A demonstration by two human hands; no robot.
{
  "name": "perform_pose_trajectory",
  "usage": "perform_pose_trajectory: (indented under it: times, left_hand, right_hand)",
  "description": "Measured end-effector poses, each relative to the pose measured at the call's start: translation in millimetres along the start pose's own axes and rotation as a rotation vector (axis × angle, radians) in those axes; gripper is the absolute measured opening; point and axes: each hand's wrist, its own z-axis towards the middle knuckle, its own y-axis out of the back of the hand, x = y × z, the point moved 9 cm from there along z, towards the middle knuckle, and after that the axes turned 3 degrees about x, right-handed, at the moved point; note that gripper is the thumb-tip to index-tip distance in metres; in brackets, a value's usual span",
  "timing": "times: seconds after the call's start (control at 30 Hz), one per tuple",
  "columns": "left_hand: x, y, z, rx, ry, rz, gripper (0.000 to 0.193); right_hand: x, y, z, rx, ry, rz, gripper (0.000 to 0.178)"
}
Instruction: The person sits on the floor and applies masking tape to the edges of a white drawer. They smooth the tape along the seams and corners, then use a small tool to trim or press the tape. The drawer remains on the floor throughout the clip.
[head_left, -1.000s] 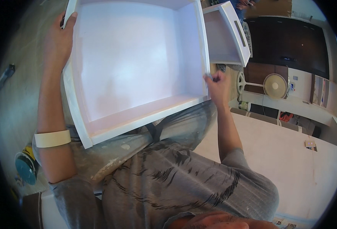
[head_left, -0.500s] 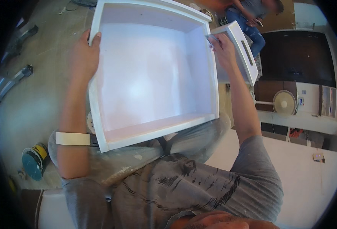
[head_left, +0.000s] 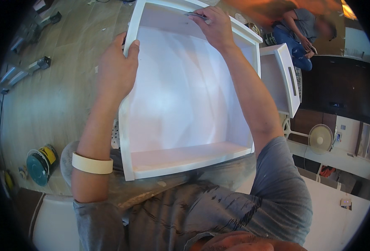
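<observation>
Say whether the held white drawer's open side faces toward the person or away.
Toward: the white drawer shows its inner bottom and walls to the head camera. The left hand grips its left side.

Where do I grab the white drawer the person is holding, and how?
Probably by the left wall of the white drawer, coming from the left. That wall is narrow and stands up beside an open inside, so a thumb should fit inside and fingers outside. The person's left grip is on that wall, thumb toward the inside, other fingers around the outer side.
</observation>
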Motion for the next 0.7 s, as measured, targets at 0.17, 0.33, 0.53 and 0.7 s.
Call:
perform_pose_trajectory:
  times: [0.17,0.33,0.53,0.7]
  left_hand:
    - [4,-1,3,0.0,-0.024,0.0,0.044]
    - [4,-1,3,-0.011,-0.021,0.014,0.044]
    - [3,0,4,-0.038,-0.081,0.014,0.044]
    - [9,-2,6,-0.007,-0.045,0.007,0.048]
  right_hand:
    - [41,-21,27,-0.093,0.062,-0.048,0.016]
    - [72,-39,50,-0.185,0.068,-0.022,0.015]
    - [78,-39,53,-0.204,0.067,-0.109,0.014]
    - [59,-18,35,-0.182,0.1,-0.219,0.015]
